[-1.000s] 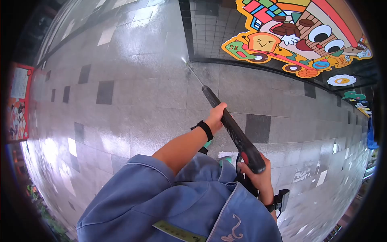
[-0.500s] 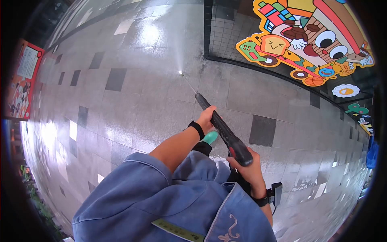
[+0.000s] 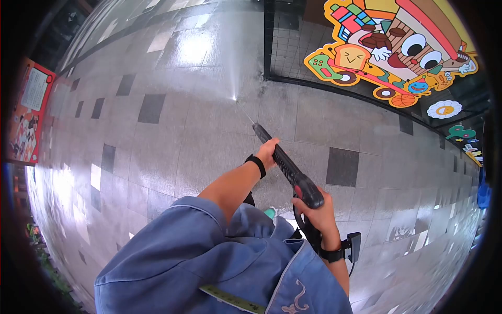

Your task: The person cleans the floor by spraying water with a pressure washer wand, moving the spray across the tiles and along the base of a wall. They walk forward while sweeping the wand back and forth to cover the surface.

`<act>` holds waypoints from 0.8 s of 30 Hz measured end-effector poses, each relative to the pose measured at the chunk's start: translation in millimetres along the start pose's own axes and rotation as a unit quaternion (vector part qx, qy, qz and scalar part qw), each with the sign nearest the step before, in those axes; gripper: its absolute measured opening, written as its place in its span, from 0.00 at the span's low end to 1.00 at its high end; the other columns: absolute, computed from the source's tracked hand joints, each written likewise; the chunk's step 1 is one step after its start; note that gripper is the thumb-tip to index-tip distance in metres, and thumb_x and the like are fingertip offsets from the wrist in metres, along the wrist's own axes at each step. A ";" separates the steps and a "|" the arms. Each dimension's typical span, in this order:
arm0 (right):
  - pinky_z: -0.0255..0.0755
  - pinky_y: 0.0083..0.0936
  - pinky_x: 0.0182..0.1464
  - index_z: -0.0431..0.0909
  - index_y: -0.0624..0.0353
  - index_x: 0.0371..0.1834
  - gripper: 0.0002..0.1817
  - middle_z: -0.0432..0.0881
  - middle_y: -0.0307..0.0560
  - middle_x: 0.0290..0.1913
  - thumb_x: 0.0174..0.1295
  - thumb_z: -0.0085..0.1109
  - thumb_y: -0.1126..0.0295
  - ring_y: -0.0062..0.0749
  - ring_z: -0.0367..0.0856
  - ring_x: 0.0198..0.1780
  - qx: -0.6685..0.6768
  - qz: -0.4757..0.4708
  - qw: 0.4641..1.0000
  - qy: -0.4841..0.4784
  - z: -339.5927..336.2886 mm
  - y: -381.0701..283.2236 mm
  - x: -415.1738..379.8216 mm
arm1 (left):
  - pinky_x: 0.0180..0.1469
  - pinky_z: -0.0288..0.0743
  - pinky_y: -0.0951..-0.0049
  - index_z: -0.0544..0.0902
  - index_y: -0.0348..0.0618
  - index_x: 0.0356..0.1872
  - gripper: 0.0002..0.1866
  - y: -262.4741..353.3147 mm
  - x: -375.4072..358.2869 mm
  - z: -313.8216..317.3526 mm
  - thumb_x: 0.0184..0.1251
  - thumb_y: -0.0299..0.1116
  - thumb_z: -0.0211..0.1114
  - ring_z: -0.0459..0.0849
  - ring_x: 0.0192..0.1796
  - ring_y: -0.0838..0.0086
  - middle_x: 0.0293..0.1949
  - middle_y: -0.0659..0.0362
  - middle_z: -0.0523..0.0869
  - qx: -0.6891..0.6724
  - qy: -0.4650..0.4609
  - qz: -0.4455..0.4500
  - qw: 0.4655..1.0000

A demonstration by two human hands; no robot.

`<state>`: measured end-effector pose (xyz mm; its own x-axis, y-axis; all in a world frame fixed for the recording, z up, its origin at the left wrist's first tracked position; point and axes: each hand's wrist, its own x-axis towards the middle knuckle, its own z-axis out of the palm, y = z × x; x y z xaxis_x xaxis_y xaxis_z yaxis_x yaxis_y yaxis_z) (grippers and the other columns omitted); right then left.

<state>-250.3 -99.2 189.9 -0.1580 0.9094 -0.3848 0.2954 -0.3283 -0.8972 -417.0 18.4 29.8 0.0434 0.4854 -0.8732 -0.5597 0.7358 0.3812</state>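
Note:
A black pressure washer gun (image 3: 288,163) with a red patch near its rear points forward and to the left. My left hand (image 3: 267,152) is wrapped around its ribbed front part. At the rear my right hand (image 3: 320,212) closes around the grip; its trigger fingers are hidden beneath the gun body. A dark hose runs down from under the grip. The thin metal lance (image 3: 246,112) ends in a nozzle, and a white fan of water spray (image 3: 234,78) leaves it towards the paving ahead.
Wet grey paving (image 3: 209,157) with darker tiles spreads around me. A dark-framed glass front with a cartoon sticker (image 3: 387,57) stands at the right. A red poster board (image 3: 32,110) is at the far left, with plants (image 3: 52,272) below it. A green shoe tip (image 3: 270,213) shows beneath me.
The gun's rear and my right hand have shifted slightly up and left. The spray looks broader, and less of the green shoe shows. Both hands keep their hold.

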 end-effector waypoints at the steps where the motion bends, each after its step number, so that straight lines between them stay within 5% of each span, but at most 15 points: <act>1: 0.68 0.16 0.31 0.76 0.64 0.32 0.14 0.77 0.39 0.25 0.40 0.66 0.72 0.16 0.72 0.28 0.011 0.004 1.000 0.000 4.4 1.4 3.3 | 0.30 0.74 0.62 0.66 0.39 0.42 0.18 3.7 6.3 -5.9 0.56 0.41 0.54 0.79 0.28 0.65 0.27 0.54 0.75 -0.022 -0.002 -0.005 1.000; 7: 0.67 0.15 0.29 0.74 0.65 0.37 0.19 0.76 0.38 0.24 0.40 0.67 0.73 0.16 0.71 0.25 0.039 0.092 0.993 0.069 20.4 -22.6 -21.0 | 0.27 0.76 0.58 0.71 0.38 0.36 0.14 -2.8 5.7 6.2 0.53 0.37 0.58 0.78 0.26 0.62 0.27 0.54 0.72 -0.047 -0.062 -0.022 0.997; 10: 0.68 0.16 0.28 0.73 0.66 0.38 0.21 0.76 0.38 0.23 0.40 0.67 0.73 0.16 0.71 0.25 -0.036 0.042 0.991 0.123 37.8 -27.2 -22.4 | 0.23 0.74 0.64 0.70 0.41 0.32 0.13 2.9 1.6 24.4 0.53 0.39 0.58 0.78 0.22 0.66 0.20 0.55 0.75 -0.004 -0.138 -0.046 0.989; 13: 0.68 0.16 0.29 0.73 0.67 0.37 0.19 0.76 0.38 0.23 0.40 0.67 0.74 0.16 0.71 0.25 -0.023 0.049 0.987 0.149 49.9 -35.9 -3.8 | 0.22 0.74 0.65 0.69 0.39 0.32 0.14 26.9 2.8 26.0 0.52 0.39 0.58 0.77 0.21 0.65 0.20 0.55 0.74 -0.024 -0.111 -0.007 0.994; 17: 0.68 0.16 0.29 0.74 0.67 0.36 0.18 0.77 0.39 0.24 0.40 0.67 0.74 0.16 0.73 0.26 0.047 0.086 0.986 0.137 73.6 -56.4 26.1 | 0.28 0.75 0.60 0.66 0.40 0.38 0.16 67.7 31.8 -4.9 0.52 0.38 0.58 0.77 0.25 0.64 0.23 0.53 0.72 -0.010 -0.095 -0.016 0.995; 24: 0.70 0.17 0.32 0.73 0.68 0.41 0.22 0.79 0.43 0.27 0.41 0.67 0.73 0.18 0.76 0.29 -0.034 0.024 0.989 0.144 124.4 -72.2 80.1 | 0.30 0.75 0.63 0.63 0.42 0.42 0.21 130.5 56.6 -26.3 0.51 0.40 0.59 0.76 0.25 0.65 0.24 0.53 0.73 0.009 -0.142 -0.018 0.990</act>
<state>-401.4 -34.5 196.8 0.1290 0.9315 -0.3401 0.3605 -0.3636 -0.8590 -509.3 129.6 22.1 0.2961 0.5699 -0.7665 -0.5382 0.7625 0.3591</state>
